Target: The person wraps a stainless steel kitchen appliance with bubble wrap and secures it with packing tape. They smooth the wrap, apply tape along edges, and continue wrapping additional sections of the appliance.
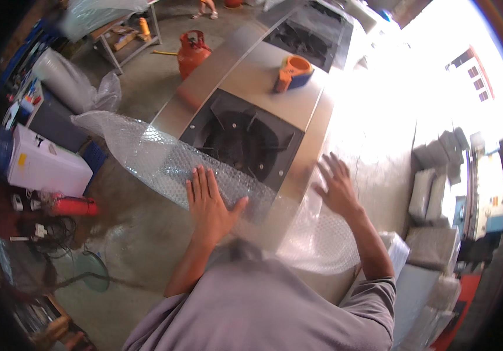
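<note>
A strip of bubble wrap (163, 158) lies across the near end of a long steel gas stove (257, 73). It hangs past the stove on the left and droops over the right corner. My left hand (210, 205) rests flat on the wrap, fingers stretched and thumb out to the side. Over the right edge of the stove my right hand (336, 184) is raised with fingers apart, holding nothing; whether it touches the wrap I cannot tell. Beyond the wrap sits a black burner (242, 140). An orange and blue tape dispenser (293, 73) stands on the steel top farther away.
A red gas cylinder (193, 54) stands left of the stove. At left are a bubble wrap roll (61, 76), a white box (46, 161) and a red fire extinguisher (74, 205). Wrapped packages (433, 245) line the right side. Someone's legs (207, 7) show at the top.
</note>
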The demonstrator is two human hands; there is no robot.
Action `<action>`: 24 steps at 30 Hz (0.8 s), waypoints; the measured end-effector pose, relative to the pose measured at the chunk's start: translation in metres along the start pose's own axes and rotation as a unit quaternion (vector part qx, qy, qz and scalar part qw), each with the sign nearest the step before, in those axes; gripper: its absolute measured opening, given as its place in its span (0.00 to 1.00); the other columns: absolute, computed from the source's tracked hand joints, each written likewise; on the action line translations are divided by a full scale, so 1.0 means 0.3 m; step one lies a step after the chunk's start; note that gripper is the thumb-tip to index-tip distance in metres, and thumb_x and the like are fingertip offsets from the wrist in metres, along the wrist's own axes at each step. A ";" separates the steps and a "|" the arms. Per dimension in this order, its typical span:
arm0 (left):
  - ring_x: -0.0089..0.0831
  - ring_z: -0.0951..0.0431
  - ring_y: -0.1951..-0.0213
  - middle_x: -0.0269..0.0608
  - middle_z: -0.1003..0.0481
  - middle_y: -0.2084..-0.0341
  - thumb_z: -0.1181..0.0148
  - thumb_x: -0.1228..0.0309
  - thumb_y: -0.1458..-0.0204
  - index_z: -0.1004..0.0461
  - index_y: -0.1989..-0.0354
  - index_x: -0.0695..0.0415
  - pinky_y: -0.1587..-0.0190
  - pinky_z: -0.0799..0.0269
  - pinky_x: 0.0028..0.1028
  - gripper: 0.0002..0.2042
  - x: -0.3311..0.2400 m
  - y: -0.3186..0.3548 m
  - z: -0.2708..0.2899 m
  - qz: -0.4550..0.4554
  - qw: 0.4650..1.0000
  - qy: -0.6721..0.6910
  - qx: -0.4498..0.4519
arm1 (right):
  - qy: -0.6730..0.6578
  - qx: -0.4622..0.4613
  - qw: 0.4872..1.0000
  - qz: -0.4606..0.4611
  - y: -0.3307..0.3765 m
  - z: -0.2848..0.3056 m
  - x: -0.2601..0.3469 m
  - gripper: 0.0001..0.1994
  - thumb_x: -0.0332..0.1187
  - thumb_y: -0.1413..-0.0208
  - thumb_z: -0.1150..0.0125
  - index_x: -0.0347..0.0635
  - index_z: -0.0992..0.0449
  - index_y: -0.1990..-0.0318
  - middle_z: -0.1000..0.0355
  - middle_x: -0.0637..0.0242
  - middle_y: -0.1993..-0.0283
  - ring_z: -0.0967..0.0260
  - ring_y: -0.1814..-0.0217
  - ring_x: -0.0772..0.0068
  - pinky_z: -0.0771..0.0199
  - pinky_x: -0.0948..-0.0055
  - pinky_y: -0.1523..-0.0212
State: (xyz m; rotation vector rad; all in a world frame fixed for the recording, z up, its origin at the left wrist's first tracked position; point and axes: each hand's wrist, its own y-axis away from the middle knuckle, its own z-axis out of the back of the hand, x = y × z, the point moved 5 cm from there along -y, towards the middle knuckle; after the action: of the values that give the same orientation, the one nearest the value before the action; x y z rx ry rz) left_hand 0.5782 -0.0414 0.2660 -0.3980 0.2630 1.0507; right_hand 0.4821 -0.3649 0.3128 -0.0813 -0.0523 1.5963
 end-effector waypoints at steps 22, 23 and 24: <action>0.50 0.50 0.22 0.60 0.46 0.25 0.47 0.30 0.43 0.47 0.25 0.69 0.20 0.59 0.47 0.54 -0.015 0.040 -0.021 0.053 0.995 -0.071 -0.040 | -0.320 0.088 0.933 0.137 -0.602 0.377 -0.194 0.30 0.48 0.50 0.21 0.37 0.26 0.48 0.21 0.56 0.58 0.20 0.56 0.63 0.21 0.64 0.53; 0.49 0.50 0.22 0.61 0.45 0.25 0.48 0.29 0.43 0.47 0.25 0.69 0.20 0.59 0.47 0.54 -0.014 0.043 -0.022 0.050 0.995 -0.074 -0.052 | -0.305 0.138 0.924 0.185 -0.538 0.444 -0.107 0.30 0.44 0.50 0.20 0.37 0.28 0.46 0.21 0.57 0.56 0.21 0.54 0.65 0.21 0.64 0.51; 0.49 0.50 0.22 0.61 0.45 0.25 0.49 0.29 0.43 0.47 0.25 0.69 0.20 0.58 0.47 0.54 -0.011 0.046 -0.027 0.051 0.994 -0.077 -0.052 | -0.317 0.190 0.904 0.214 -0.477 0.481 -0.010 0.32 0.39 0.51 0.19 0.37 0.30 0.43 0.21 0.54 0.53 0.20 0.51 0.60 0.20 0.62 0.49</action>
State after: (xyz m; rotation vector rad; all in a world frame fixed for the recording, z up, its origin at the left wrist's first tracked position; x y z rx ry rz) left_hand 0.5642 -0.0416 0.2573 -0.3981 0.0910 1.1918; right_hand 0.6124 -0.3614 0.4688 0.7853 -0.2406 1.9844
